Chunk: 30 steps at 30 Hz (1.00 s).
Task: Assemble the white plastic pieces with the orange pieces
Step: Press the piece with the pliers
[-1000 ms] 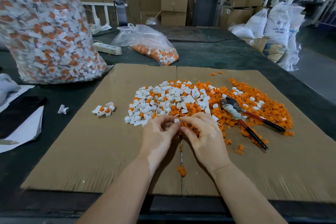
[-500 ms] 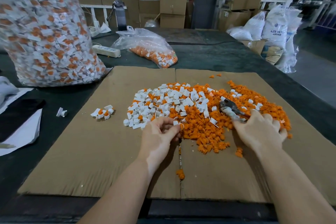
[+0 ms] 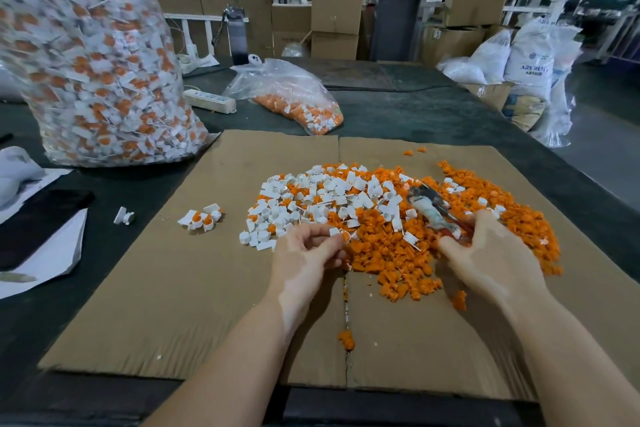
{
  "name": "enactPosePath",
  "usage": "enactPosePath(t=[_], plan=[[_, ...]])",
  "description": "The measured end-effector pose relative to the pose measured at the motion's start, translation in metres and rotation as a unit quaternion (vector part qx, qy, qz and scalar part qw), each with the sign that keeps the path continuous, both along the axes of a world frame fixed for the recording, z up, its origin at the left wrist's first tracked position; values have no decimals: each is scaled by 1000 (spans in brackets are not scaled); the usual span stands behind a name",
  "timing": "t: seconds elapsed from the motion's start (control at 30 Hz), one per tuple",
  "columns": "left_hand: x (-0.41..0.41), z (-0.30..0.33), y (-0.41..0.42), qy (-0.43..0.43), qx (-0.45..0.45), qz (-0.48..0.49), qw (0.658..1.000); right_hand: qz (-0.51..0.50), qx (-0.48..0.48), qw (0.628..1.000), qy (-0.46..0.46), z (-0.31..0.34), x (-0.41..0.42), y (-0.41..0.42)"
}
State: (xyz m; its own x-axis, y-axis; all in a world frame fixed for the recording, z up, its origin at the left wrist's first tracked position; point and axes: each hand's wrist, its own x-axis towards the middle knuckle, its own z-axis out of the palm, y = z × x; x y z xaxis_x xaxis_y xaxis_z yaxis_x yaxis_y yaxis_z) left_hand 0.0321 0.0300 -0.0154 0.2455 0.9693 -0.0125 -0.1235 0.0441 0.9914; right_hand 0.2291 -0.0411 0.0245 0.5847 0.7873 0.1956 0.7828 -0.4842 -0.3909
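A heap of loose white pieces [image 3: 329, 198] and orange pieces [image 3: 391, 263] lies on the cardboard sheet [image 3: 173, 305]. My left hand [image 3: 304, 260] pinches a small white-and-orange piece [image 3: 341, 235] at the near edge of the heap. My right hand [image 3: 491, 253] sits on the right side of the heap, its fingers curled round the handles of the pliers [image 3: 429, 208]. The pliers' taped jaw end sticks out up and to the left of that hand. A small cluster of joined white-and-orange pieces [image 3: 202, 217] lies to the left of the heap.
A big clear bag of joined pieces [image 3: 90, 73] stands at the back left, with a smaller bag [image 3: 294, 97] and a power strip [image 3: 209, 100] behind the cardboard. A black phone [image 3: 38, 222] on paper lies at the left. One stray white piece [image 3: 124, 216] sits on the dark table.
My right hand left my left hand, moved right across the heap and took hold of the pliers' handles. My left hand stayed in place with its piece.
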Motion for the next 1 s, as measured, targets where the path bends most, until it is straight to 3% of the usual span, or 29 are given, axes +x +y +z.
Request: enactPosePath(t=[0.23, 0.43, 0.6, 0.77, 1.0], plan=[[3, 18, 12, -67, -101, 14, 993, 209, -36, 958, 194, 23, -44, -4], [5, 30, 18, -66, -111, 45, 991, 228, -70, 932, 274, 27, -59, -2], [4, 32, 19, -50, -118, 60, 990, 216, -91, 878, 418, 33, -64, -5], [3, 33, 19, -54, -130, 76, 987, 226, -115, 870, 424, 35, -67, -6], [5, 34, 17, -53, -131, 75, 987, 249, -100, 908, 323, 28, -68, -2]])
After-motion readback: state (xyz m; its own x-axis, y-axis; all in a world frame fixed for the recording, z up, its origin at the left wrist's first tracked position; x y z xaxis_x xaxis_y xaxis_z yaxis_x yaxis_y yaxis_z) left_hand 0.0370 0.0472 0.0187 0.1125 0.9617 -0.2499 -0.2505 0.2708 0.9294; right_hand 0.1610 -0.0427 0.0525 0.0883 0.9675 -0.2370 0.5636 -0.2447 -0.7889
